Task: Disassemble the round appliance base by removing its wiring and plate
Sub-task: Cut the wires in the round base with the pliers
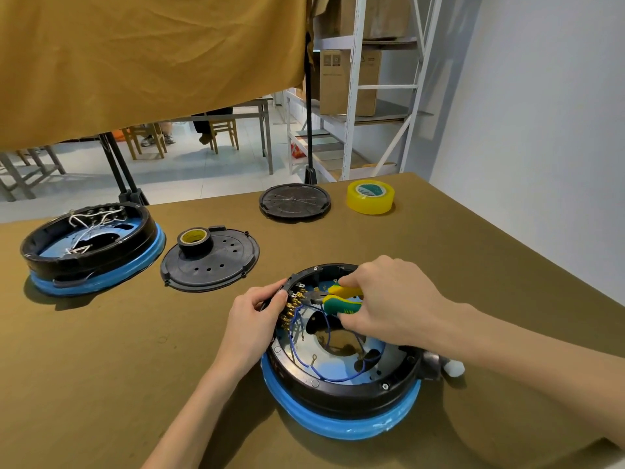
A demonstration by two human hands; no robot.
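Note:
The round appliance base (341, 397), black with a blue lower ring, lies open-side up near the table's front. Inside it are blue wires (338, 374) with ring terminals and a row of brass terminals (291, 309) along the left rim. My left hand (253, 319) grips that left rim beside the terminals. My right hand (385, 299) holds pliers with yellow-green handles (341, 301); their jaws point left at the brass terminals. A shiny metal plate (389, 358) shows at the bottom of the base.
A second open base (91, 248) with white wires sits far left. A black cover plate (216, 265) carries a roll of black tape (195, 242). Another black disc (295, 201) and a yellow tape roll (370, 197) lie at the back. A wall stands to the right.

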